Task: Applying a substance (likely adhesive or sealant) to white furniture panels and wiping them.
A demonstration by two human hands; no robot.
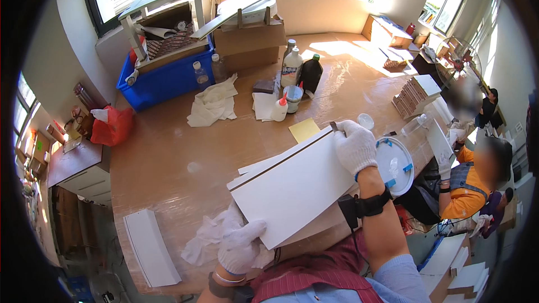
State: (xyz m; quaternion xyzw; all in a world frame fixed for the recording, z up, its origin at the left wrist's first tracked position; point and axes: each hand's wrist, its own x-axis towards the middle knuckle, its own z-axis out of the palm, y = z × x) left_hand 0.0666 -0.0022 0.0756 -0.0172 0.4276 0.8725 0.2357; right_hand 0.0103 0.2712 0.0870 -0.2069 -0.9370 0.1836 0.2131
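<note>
A white rectangular panel (292,188) lies tilted in front of me, with a dark line along its far long edge. My left hand (240,244), in a white glove, grips its near left corner, thumb on top and fingers partly hidden. At the panel's far right corner is my right hand (356,147), also gloved. Its closed fingertips pinch a small dark piece (334,127) at the end of the dark line; what kind of piece cannot be made out. More white board shows under the panel. A crumpled white cloth (202,242) lies beside my left hand.
Another white panel (150,247) lies at the table's left. Beyond my hands stand a glue bottle (279,109), a cup (292,98) and larger bottles. A round white lid (394,177) with blue tape sits right. A blue bin (163,81) stands far left. A co-worker (466,191) sits at right.
</note>
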